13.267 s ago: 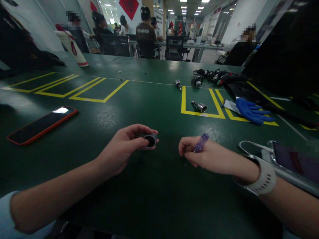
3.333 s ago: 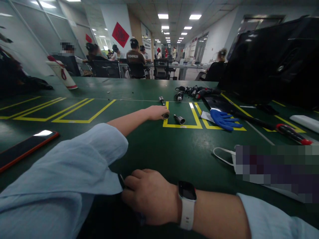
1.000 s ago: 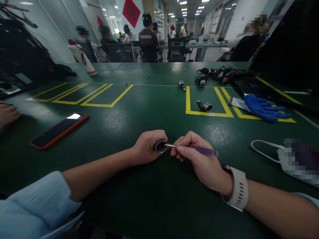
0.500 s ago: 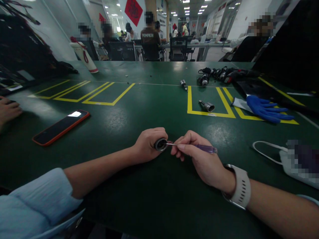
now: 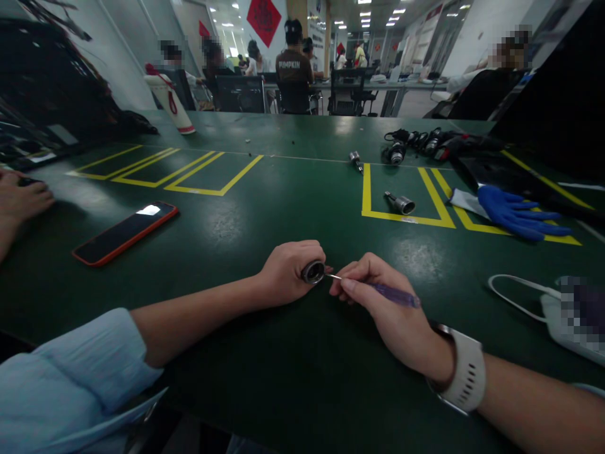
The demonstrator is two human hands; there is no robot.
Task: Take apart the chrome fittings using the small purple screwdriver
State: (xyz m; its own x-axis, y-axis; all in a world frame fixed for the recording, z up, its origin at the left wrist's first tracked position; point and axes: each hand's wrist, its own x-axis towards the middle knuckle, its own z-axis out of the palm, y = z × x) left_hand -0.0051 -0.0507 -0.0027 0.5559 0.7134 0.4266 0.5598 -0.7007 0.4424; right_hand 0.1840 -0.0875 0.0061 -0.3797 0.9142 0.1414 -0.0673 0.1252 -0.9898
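My left hand [image 5: 289, 270] is closed around a metal socket [image 5: 312, 272], a short cylinder whose round open mouth faces me; the rest of it is hidden in the fist. In a pinch of thumb and fingers, my right hand [image 5: 378, 291] holds a screwdriver [image 5: 397, 294] with a see-through purple handle. Its thin metal shaft points left, and its tip is at the right rim of the socket. Whether the tip touches the rim I cannot tell. Both hands are just above the green table [image 5: 265, 391].
Beyond my hands lie a similar metal socket [image 5: 401, 203] inside yellow tape and a smaller one [image 5: 356, 161]. At right are a blue glove [image 5: 513, 211], black gear [image 5: 396, 151] and a white strapped object [image 5: 567, 321]. A phone [image 5: 126, 233] and another person's hand [image 5: 21, 198] are left.
The screwdriver's tip has drawn back from across the socket's mouth to its right rim. The right hand tilts slightly more downward. The whole view has shifted a little.
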